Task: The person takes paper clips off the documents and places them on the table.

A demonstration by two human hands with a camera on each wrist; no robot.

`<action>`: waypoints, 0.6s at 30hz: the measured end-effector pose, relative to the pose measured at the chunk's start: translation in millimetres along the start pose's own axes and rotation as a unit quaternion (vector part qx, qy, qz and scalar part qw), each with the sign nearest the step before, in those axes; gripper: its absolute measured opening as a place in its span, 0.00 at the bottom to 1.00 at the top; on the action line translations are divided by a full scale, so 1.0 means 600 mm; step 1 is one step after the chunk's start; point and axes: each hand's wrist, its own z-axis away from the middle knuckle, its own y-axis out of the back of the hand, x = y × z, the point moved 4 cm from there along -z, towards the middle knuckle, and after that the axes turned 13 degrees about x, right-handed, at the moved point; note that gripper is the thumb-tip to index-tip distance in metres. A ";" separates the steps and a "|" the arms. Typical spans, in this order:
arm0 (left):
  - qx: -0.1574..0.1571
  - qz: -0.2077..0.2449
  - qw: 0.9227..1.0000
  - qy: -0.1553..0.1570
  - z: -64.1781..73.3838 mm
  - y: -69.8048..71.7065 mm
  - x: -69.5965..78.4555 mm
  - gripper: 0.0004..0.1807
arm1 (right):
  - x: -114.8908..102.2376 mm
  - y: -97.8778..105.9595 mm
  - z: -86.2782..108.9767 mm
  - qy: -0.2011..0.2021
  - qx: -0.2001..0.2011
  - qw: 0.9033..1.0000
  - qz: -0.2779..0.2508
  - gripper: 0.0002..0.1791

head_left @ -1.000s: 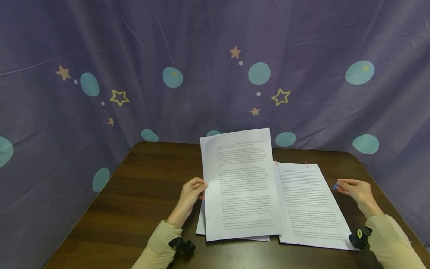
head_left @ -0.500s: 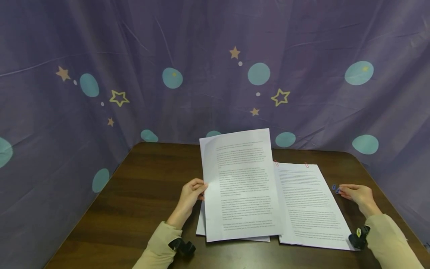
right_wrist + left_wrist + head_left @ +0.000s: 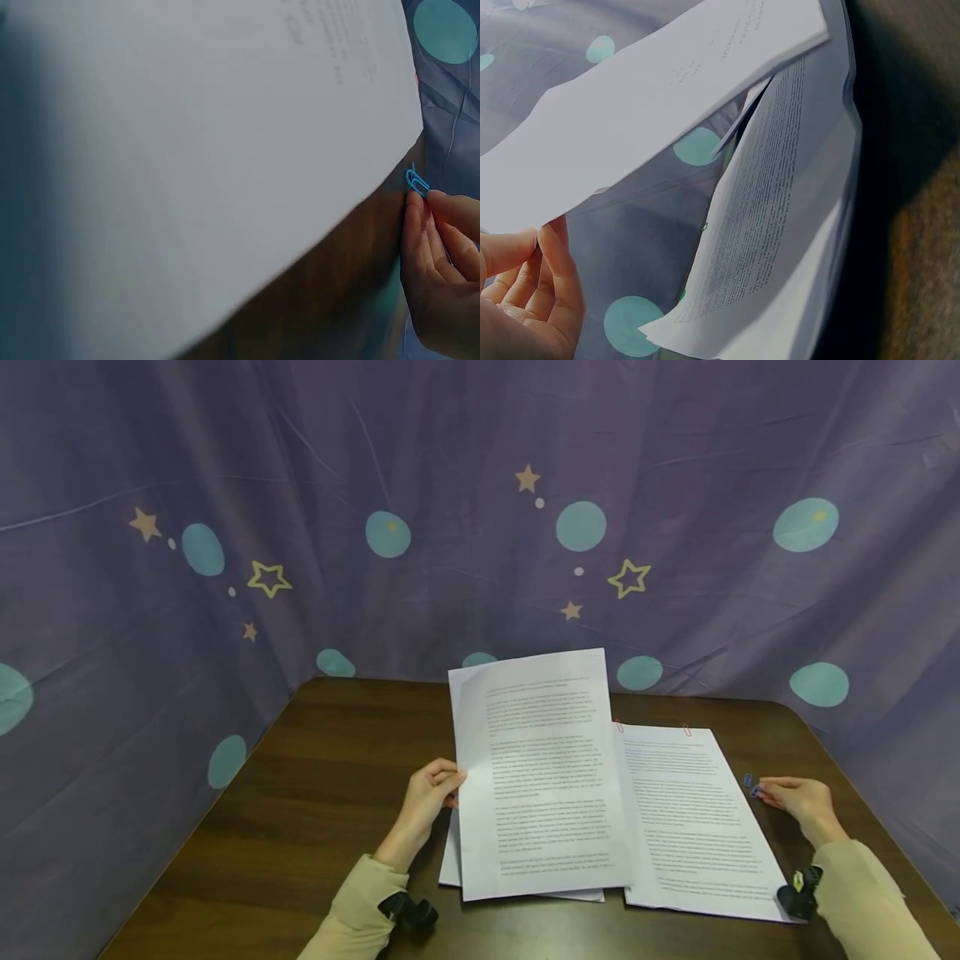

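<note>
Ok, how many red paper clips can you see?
2: left red clip and right red clip, both on the far edge of the right-hand paper stack; the held sheets may hide more.

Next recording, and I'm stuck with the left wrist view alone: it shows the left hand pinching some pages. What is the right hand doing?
Observer: In the right wrist view, the right hand pinches a blue paper clip between thumb and fingers.
Operator: Nothing blue in mine. Do you see clips of another colour?
Observer: Yes, the head view shows two red clips on the far edge of the printed stack.
Operator: And where is the right hand compared with that stack?
Observer: Beyond its right-hand edge, apart from the paper in the head view.
</note>
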 end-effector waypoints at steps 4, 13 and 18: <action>0.005 -0.003 1.000 0.004 0.001 0.001 0.001 0.07 | 0.004 -0.001 -0.003 0.006 -0.004 1.000 0.006 0.15; 0.010 -0.007 1.000 -0.001 0.005 0.001 0.003 0.08 | 0.012 0.000 -0.011 0.027 0.008 0.999 0.033 0.18; 0.009 -0.006 1.000 0.001 0.003 0.001 0.001 0.08 | -0.001 -0.005 -0.003 0.060 0.041 0.992 0.101 0.21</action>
